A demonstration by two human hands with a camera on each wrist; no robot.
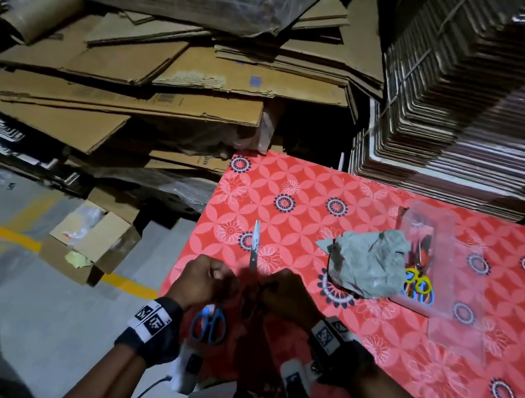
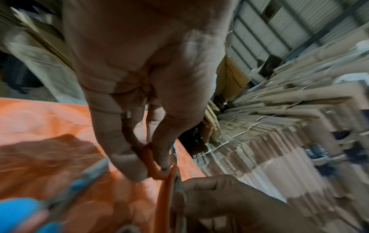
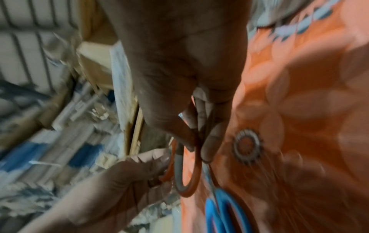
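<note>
Both hands meet over the near left corner of the red flowered table (image 1: 369, 338). My left hand (image 1: 206, 279) pinches one orange handle loop (image 2: 153, 164) of a pair of orange-handled scissors. My right hand (image 1: 286, 296) pinches the other loop (image 3: 191, 178). Steel blades (image 1: 255, 246) stick out beyond the knuckles, pointing away from me; the hands hide where they join. Blue-handled scissors (image 1: 209, 323) lie on the table just under my left wrist, untouched. The wrist views are blurred.
A crumpled grey cloth (image 1: 368, 265) lies mid-table against a clear plastic box (image 1: 424, 222) holding several scissors, with its lid (image 1: 457, 332) beside it. Stacks of flattened cardboard (image 1: 170, 79) rise behind and to the left. An open carton (image 1: 90, 243) sits on the floor.
</note>
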